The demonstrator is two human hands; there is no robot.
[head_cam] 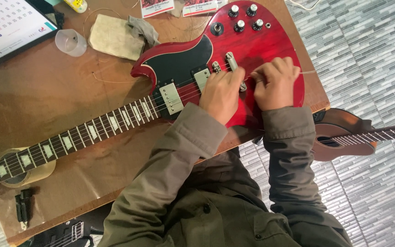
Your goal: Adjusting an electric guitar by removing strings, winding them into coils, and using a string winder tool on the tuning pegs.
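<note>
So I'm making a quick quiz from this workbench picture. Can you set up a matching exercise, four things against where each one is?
Things:
1. clear plastic cup
2. roll of tape
3. four knobs
4. acoustic guitar

Places:
A. on the red guitar body, far from the neck
B. under the neck, propping it
C. on the tiled floor, beside the table
D. on the table, next to the calendar

Pairs: 1-D, 2-B, 3-A, 4-C
</note>
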